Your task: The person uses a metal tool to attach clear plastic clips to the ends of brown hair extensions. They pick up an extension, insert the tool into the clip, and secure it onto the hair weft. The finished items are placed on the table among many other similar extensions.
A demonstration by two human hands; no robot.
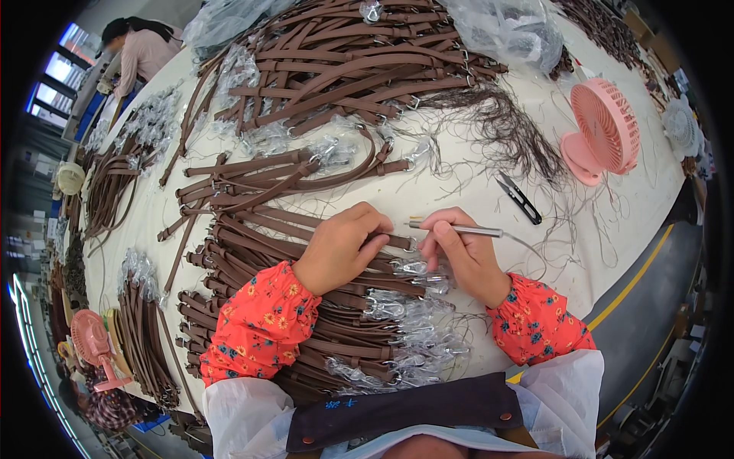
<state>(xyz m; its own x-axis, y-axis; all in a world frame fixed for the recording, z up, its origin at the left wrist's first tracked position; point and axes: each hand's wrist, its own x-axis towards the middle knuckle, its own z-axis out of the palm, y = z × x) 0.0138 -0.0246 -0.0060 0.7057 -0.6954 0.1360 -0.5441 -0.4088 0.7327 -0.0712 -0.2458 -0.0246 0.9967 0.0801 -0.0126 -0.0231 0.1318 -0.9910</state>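
Note:
My left hand [342,248] is closed, with thumb and fingers bent over a brown strap [398,241] near its metal-ring end. In my right hand [464,254] is a slim silver pen-like tool [478,230] with a thin cord trailing from its right end. Its tip points left, just above the strap's end, and I cannot tell whether it touches. Below my hands lies a dense row of brown straps [336,336], their metal clasps wrapped in clear plastic [413,348]. More loose straps [264,180] lie beyond my left hand.
A large strap heap [344,69] covers the table's far side, beside plastic bags [512,30]. Dark thread scraps [497,130], black thread snips [521,200] and a pink fan [604,126] sit at right. Another pink fan [95,344] stands left. A person [141,53] works far left.

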